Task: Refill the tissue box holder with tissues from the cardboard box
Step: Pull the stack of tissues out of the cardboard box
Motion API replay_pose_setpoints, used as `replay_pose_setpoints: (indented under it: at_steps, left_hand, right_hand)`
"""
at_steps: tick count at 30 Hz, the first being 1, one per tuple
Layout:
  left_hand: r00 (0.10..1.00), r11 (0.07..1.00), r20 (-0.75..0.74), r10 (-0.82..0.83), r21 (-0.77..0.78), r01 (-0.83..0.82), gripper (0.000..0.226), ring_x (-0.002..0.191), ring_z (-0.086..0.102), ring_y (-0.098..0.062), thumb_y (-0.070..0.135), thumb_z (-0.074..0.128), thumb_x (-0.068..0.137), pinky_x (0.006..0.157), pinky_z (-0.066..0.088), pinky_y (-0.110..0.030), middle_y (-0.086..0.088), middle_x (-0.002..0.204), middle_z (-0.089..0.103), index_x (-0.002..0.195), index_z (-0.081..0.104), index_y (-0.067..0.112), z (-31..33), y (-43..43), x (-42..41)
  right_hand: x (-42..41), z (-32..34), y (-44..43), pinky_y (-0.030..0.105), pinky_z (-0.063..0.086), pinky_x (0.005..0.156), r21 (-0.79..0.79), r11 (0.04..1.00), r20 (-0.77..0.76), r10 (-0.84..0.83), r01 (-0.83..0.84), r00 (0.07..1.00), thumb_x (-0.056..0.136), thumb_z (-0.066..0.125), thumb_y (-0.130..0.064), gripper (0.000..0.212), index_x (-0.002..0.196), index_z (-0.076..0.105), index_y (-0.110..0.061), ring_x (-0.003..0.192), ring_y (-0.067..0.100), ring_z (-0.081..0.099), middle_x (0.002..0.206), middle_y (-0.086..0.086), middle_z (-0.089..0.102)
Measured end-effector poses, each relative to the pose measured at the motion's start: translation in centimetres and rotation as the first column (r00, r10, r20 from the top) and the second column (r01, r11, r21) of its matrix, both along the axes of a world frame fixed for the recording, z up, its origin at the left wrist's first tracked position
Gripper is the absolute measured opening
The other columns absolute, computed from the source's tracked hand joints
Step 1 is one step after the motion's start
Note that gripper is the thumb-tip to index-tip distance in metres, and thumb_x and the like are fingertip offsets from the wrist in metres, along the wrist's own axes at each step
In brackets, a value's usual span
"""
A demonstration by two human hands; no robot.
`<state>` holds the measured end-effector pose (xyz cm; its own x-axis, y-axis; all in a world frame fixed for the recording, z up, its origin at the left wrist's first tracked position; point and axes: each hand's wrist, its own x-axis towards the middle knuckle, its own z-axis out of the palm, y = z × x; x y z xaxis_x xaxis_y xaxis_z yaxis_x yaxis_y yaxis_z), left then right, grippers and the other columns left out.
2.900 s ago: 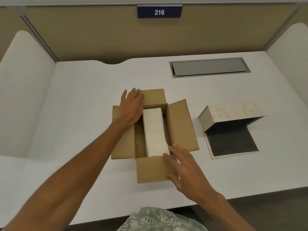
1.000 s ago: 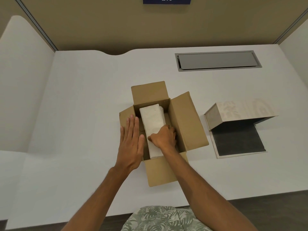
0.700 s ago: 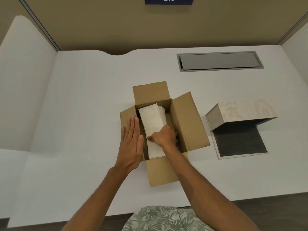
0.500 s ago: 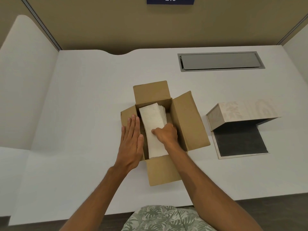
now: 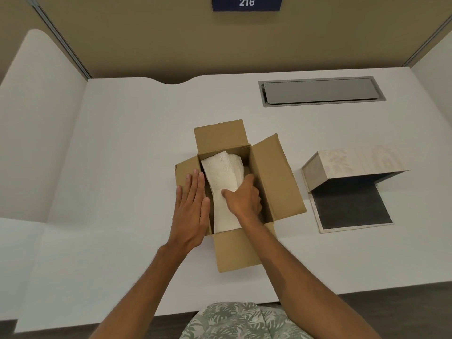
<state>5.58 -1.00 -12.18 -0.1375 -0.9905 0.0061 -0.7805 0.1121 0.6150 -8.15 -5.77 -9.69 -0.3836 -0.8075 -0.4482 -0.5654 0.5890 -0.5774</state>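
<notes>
Lifting now: the right hand has closed round the tissues, whose far end has risen and fanned out in the box since a moment ago, so extraction has started. Left hand lies flat and open, pinning the flap. Holder waits open, well right. Right fingertips are hidden under the stack.

White desk between tan partitions (sign reads 216).

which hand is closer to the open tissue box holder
Right. The right hand is inside the cardboard box, gripping the tissues, nearer the holder; the left hand lies flat on the box's far side.
</notes>
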Motion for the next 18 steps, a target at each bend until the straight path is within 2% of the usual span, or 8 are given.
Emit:
replay_pose_setpoints:
  at_steps: [5,8,12,15,18]
  left_hand:
    - [0.999,1.0,0.048,0.004,0.01,-0.005,0.058,0.152,-0.013,-0.008,0.031,0.016,0.104,0.125,-0.006,-0.039,0.004,0.167,-0.008,0.158,-0.002,0.019,-0.3,0.2,0.3]
    - [0.995,1.0,0.101,0.013,0.001,-0.013,0.057,0.152,-0.011,-0.008,0.034,0.013,0.104,0.125,-0.002,-0.041,0.005,0.167,-0.006,0.158,-0.003,0.022,-0.4,0.4,0.2]
    - [0.995,1.0,0.104,0.006,0.005,-0.006,0.058,0.152,-0.013,-0.009,0.036,0.015,0.104,0.126,-0.001,-0.042,0.004,0.167,-0.007,0.157,-0.005,0.022,-0.4,0.6,-0.2]
    - [0.998,1.0,0.067,-0.011,0.0,0.011,0.065,0.153,-0.014,-0.011,0.038,0.024,0.102,0.125,-0.006,-0.043,0.001,0.167,-0.007,0.158,-0.003,0.018,-0.1,0.5,-0.5]
    - [0.998,1.0,-0.064,0.017,0.024,-0.015,0.076,0.152,-0.012,-0.005,0.031,0.041,0.094,0.125,-0.007,-0.045,0.002,0.167,-0.001,0.158,0.004,0.015,0.5,0.3,-0.8]
  right_hand:
    - [-0.5,0.9,0.8,0.038,0.055,0.087,-0.098,0.995,-0.032,0.02,-0.023,0.999,0.08,0.08,-0.038,0.067,0.13,0.041,-0.015,0.107,0.027,0.062,0.123,0.008,0.059]
    - [-0.8,1.4,0.9,0.044,0.055,0.093,-0.126,0.992,-0.017,0.022,-0.024,1.0,0.079,0.081,-0.036,0.068,0.131,0.041,-0.015,0.11,0.028,0.061,0.125,0.008,0.059]
    - [-1.5,1.5,0.7,0.043,0.054,0.094,-0.12,0.993,0.096,0.012,0.0,0.995,0.079,0.081,-0.032,0.067,0.13,0.041,-0.015,0.111,0.028,0.059,0.126,0.009,0.057]
    - [-2.1,1.1,0.5,0.038,0.053,0.089,-0.089,0.996,0.169,0.002,0.013,0.986,0.078,0.082,-0.033,0.068,0.13,0.041,-0.017,0.106,0.024,0.057,0.125,0.007,0.055]
    - [-2.5,0.7,0.6,0.033,0.049,0.078,-0.076,0.997,0.258,-0.004,0.025,0.966,0.075,0.083,-0.032,0.067,0.126,0.043,-0.02,0.099,0.019,0.054,0.121,0.004,0.056]
